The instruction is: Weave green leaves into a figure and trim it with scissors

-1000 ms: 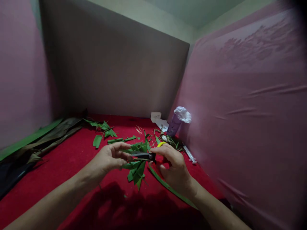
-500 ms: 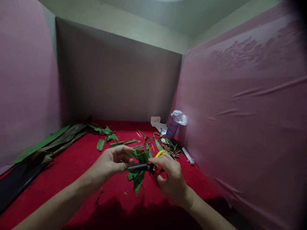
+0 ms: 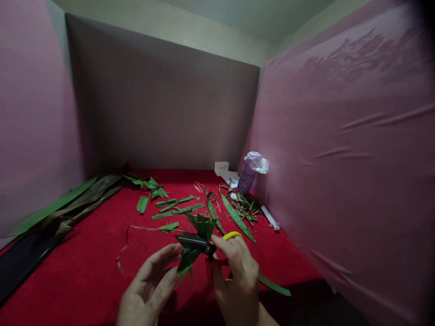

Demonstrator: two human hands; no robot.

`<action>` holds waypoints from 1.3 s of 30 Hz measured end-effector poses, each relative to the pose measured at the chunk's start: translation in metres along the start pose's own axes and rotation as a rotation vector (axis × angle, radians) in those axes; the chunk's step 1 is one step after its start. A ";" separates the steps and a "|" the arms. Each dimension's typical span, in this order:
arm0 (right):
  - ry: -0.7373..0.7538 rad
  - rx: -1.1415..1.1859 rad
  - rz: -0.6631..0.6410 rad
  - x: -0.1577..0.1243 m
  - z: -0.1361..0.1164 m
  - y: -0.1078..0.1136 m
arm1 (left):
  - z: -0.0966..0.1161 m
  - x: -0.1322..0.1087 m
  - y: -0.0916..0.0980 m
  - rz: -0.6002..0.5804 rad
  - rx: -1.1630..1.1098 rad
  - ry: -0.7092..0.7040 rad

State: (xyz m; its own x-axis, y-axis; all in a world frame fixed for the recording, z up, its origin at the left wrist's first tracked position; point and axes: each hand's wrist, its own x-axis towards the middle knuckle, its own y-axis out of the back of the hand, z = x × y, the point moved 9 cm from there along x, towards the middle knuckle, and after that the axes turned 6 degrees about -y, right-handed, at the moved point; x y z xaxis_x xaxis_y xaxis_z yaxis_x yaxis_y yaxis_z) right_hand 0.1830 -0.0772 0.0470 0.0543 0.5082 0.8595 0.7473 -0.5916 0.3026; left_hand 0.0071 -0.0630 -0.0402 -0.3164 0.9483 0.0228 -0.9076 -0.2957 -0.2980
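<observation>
Near the front middle is a folded green leaf bundle [image 3: 190, 258], with pointed tips fanning up and down. My left hand [image 3: 149, 285] is at its left edge, thumb and fingertips against the leaf; their exact grip is partly hidden. My right hand [image 3: 238, 271] is closed round a pair of scissors [image 3: 208, 249] with black blades, a yellow loop and a red loop. The blades point left and lie across the middle of the bundle. Part of the red handle is hidden by the fingers.
Leaf strips [image 3: 178, 210] and a long leaf [image 3: 238, 217] lie on the red cloth [image 3: 102, 253]. Behind right are a stem pile [image 3: 249, 208], a purple cup [image 3: 246, 179] with plastic on top, papers [image 3: 222, 168] and a syringe-like white tube [image 3: 271, 218]. Long leaves [image 3: 57, 203] line the left wall.
Both hands, the scissors and the leaf bundle have come lower and closer to me. My left hand has turned more upright. The view has shifted slightly, showing more leaf strips behind.
</observation>
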 end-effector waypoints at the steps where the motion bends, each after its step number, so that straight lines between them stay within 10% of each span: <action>1: 0.000 -0.016 -0.005 -0.005 -0.001 -0.004 | -0.003 0.003 -0.004 -0.016 -0.051 0.033; 14: 0.129 -0.133 -0.106 -0.034 -0.019 -0.026 | -0.017 0.016 0.009 0.142 -0.087 0.063; 27: 0.045 -0.132 -0.605 -0.034 0.011 -0.021 | -0.008 0.027 0.020 0.023 0.111 0.021; 39: -0.070 -0.260 -0.788 -0.016 0.006 -0.031 | -0.004 0.025 0.027 -0.047 0.208 -0.105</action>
State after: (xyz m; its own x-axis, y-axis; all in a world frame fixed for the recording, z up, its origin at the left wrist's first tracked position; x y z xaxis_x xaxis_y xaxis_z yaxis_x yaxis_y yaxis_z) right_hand 0.1631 -0.0632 0.0214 -0.3733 0.8668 0.3307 0.4073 -0.1671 0.8979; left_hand -0.0248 -0.0467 -0.0512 -0.2897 0.9476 0.1343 -0.9558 -0.2792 -0.0916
